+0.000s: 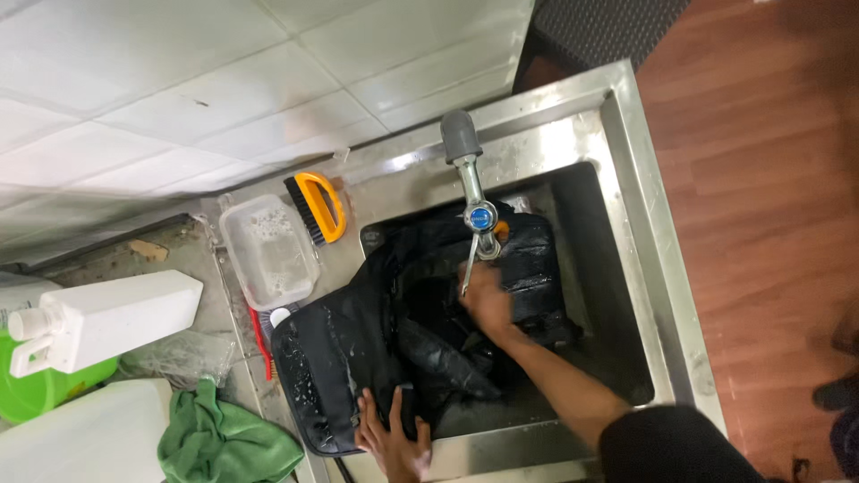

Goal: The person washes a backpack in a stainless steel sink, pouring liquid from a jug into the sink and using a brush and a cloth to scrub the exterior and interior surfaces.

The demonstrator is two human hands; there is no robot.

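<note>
Looking down, a stainless steel sink [626, 206] sits against a white tiled wall [161, 80] beside a wooden floor [761, 179], with a clear plastic container [268, 250], an orange-handled brush [318, 207], a white jug [107, 317] and a green cloth [224, 438] on the wet counter to its side. A soaked black bag [403, 331] lies half in the basin and half over its near edge, under the tap [472, 192]. The left hand [391, 438] rests flat with fingers spread on the bag's near edge, while the right hand [488, 300], blurred, presses into the bag just below the tap, and whether it grips anything cannot be told.
</note>
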